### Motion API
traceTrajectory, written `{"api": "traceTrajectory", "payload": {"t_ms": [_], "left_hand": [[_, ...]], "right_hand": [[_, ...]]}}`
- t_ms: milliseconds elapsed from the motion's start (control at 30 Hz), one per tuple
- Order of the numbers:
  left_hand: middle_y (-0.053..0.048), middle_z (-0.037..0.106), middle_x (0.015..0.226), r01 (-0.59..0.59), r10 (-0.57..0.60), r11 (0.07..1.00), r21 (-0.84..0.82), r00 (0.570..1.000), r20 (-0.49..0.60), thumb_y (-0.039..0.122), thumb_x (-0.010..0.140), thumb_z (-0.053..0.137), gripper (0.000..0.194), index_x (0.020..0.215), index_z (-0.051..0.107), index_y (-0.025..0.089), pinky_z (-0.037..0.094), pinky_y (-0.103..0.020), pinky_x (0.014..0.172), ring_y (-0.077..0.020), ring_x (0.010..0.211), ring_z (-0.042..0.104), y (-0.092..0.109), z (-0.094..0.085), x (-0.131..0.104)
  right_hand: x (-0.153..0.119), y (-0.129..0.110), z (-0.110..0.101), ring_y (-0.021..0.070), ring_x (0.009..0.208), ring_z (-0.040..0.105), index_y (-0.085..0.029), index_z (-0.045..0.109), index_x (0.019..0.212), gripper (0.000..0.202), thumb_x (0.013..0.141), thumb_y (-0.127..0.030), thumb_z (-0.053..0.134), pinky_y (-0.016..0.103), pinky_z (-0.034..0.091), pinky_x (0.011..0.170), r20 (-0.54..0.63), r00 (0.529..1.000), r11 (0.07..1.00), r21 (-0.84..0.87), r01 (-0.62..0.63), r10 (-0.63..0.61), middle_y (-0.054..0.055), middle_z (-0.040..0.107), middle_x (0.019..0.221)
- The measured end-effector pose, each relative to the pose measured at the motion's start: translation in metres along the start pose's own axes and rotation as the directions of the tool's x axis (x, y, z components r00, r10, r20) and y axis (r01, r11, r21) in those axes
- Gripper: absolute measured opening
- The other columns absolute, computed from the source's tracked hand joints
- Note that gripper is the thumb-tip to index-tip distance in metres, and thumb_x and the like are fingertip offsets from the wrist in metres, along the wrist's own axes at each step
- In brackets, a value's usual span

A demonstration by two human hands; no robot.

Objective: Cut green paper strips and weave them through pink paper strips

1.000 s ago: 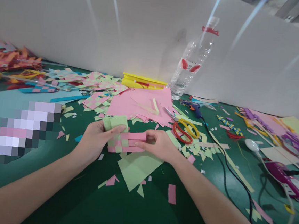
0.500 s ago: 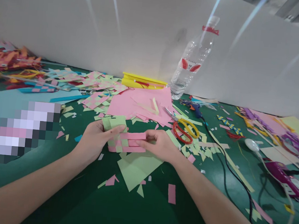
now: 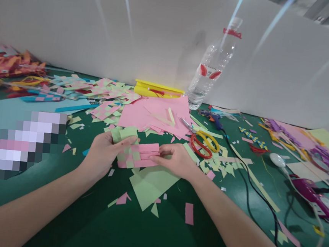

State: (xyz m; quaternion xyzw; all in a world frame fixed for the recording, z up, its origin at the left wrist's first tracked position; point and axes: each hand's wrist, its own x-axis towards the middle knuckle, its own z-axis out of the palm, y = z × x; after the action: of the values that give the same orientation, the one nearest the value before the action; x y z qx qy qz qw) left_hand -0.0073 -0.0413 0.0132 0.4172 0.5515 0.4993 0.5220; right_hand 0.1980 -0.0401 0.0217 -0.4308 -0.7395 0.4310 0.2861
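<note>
A small woven paper piece (image 3: 131,159), pink and green strips crossing in a checker pattern, is held above the table between both hands. My left hand (image 3: 104,151) pinches its left side, thumb on top, where green strip ends stick up. On the right, my right hand (image 3: 173,159) has thumb and fingers closed on the loose ends of the pink strips. Just below lies a green paper sheet (image 3: 151,187), flat on the table. A pink sheet (image 3: 154,113) lies behind the hands, with thin strips on it.
Scissors (image 3: 204,142) with red and yellow handles lie right of the pink sheet. A clear bottle (image 3: 211,70) leans at the wall. Beyond the scissors are a glue gun (image 3: 215,120) and its black cord (image 3: 248,175). Paper scraps (image 3: 109,91) litter the green table (image 3: 100,225).
The woven piece has shifted slightly left and flattened, its pink strips now lying closer together. Both hands keep their hold.
</note>
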Motion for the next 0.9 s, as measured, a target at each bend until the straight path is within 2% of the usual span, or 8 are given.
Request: {"api": "traceTrajectory", "payload": {"t_ms": [100, 233, 367, 500, 600, 767, 900], "left_hand": [[-0.004, 0.070, 0.069, 0.002, -0.002, 1.000, 0.026, 1.000, -0.011, 0.037, 0.061, 0.078, 0.025, 0.072, 0.070, 0.016, 0.051, -0.023, 0.047, -0.0166, 0.057, 0.064, 0.0006, 0.0004, -0.0004], [-0.003, 0.071, 0.073, -0.029, 0.030, 0.999, 0.033, 0.999, -0.012, 0.035, 0.062, 0.076, 0.022, 0.075, 0.070, 0.017, 0.053, -0.023, 0.053, -0.0179, 0.066, 0.066, -0.0018, -0.0007, 0.0011], [-0.002, 0.070, 0.069, -0.032, 0.033, 0.999, 0.026, 0.999, -0.014, 0.036, 0.062, 0.076, 0.022, 0.073, 0.069, 0.018, 0.051, -0.023, 0.049, -0.0171, 0.061, 0.065, -0.0036, -0.0017, 0.0030], [0.000, 0.070, 0.073, -0.039, 0.037, 0.999, -0.033, 0.999, -0.040, 0.033, 0.064, 0.075, 0.021, 0.077, 0.068, 0.019, 0.053, -0.024, 0.052, -0.0162, 0.062, 0.065, -0.0005, 0.0002, 0.0017], [0.002, 0.070, 0.072, -0.050, 0.047, 0.997, -0.054, 0.997, -0.056, 0.032, 0.064, 0.075, 0.019, 0.076, 0.067, 0.019, 0.053, -0.023, 0.050, -0.0142, 0.057, 0.063, 0.0022, 0.0019, -0.0005], [0.000, 0.069, 0.067, -0.025, 0.027, 0.999, 0.029, 0.997, -0.069, 0.034, 0.065, 0.075, 0.021, 0.076, 0.068, 0.017, 0.050, -0.022, 0.045, -0.0137, 0.051, 0.061, 0.0034, 0.0009, -0.0019], [-0.001, 0.068, 0.062, -0.019, 0.023, 0.997, 0.077, 0.999, -0.048, 0.039, 0.065, 0.074, 0.026, 0.079, 0.070, 0.016, 0.050, -0.023, 0.046, -0.0146, 0.051, 0.061, 0.0013, -0.0022, -0.0004]], "right_hand": [[0.0003, 0.0004, -0.0004, 0.0136, 0.065, 0.060, -0.018, 0.070, 0.074, 0.025, 0.073, -0.043, 0.065, 0.024, 0.046, 0.058, -0.011, 1.000, 1.000, 0.003, 0.002, -0.001, 0.001, 0.066, 0.069], [0.0007, 0.0014, -0.0003, 0.0142, 0.066, 0.062, -0.019, 0.072, 0.078, 0.025, 0.074, -0.043, 0.064, 0.024, 0.047, 0.059, -0.016, 1.000, 1.000, -0.011, -0.017, 0.017, 0.002, 0.069, 0.072], [0.0011, 0.0016, -0.0009, 0.0142, 0.066, 0.062, -0.018, 0.069, 0.075, 0.026, 0.074, -0.043, 0.064, 0.024, 0.048, 0.060, -0.025, 0.999, 0.999, -0.015, -0.032, 0.032, 0.002, 0.068, 0.072], [-0.0003, -0.0001, -0.0020, 0.0152, 0.071, 0.064, -0.018, 0.067, 0.080, 0.027, 0.072, -0.043, 0.066, 0.025, 0.049, 0.063, 0.051, 0.998, 0.998, 0.035, -0.048, 0.046, 0.003, 0.069, 0.078], [-0.0015, -0.0002, -0.0018, 0.0157, 0.068, 0.064, -0.016, 0.067, 0.073, 0.028, 0.072, -0.044, 0.066, 0.026, 0.050, 0.061, 0.072, 0.996, 0.998, 0.013, -0.059, 0.058, 0.004, 0.069, 0.071], [-0.0007, 0.0037, -0.0013, 0.0142, 0.066, 0.067, -0.015, 0.069, 0.078, 0.029, 0.076, -0.043, 0.063, 0.027, 0.055, 0.066, 0.124, 0.989, 0.983, 0.154, -0.102, 0.084, 0.006, 0.072, 0.078], [0.0002, 0.0055, -0.0019, 0.0137, 0.066, 0.067, -0.015, 0.068, 0.077, 0.029, 0.076, -0.044, 0.062, 0.026, 0.055, 0.065, 0.142, 0.985, 0.977, 0.175, -0.124, 0.100, 0.008, 0.072, 0.082]]}}
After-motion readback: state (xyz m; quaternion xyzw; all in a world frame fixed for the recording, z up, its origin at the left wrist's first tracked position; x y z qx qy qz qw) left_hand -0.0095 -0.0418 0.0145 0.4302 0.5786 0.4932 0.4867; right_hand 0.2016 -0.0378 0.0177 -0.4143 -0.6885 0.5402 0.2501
